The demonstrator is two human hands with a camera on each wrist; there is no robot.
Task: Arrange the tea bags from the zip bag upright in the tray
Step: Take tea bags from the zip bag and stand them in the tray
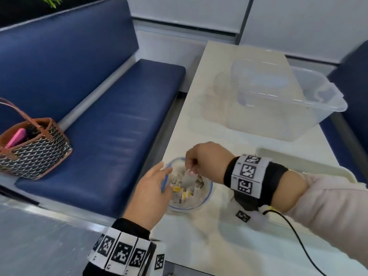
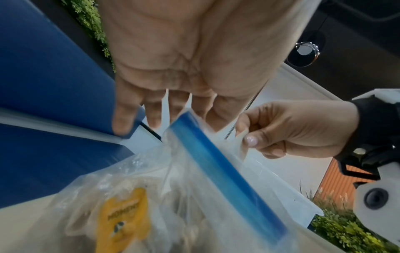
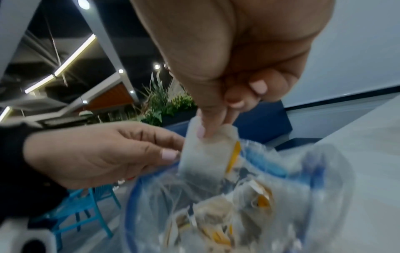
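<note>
Open zip bag [image 1: 205,198] of tea bags near the table's [image 1: 229,246] left edge, right hand [image 1: 207,160] pinching one tea bag [image 1: 188,179] above its mouth, left hand [image 1: 151,194] – fingers straight, relaxed – against the bag's rim, tray [image 1: 310,162] at the right edge

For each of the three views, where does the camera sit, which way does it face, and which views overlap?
Head: looks forward and down at the table; both hands and banded wrists show.
Left wrist: looks along the left hand at the zip bag.
Right wrist: looks along the right hand, whose fingers pinch a tea bag.
All three share both hands and the zip bag.
</note>
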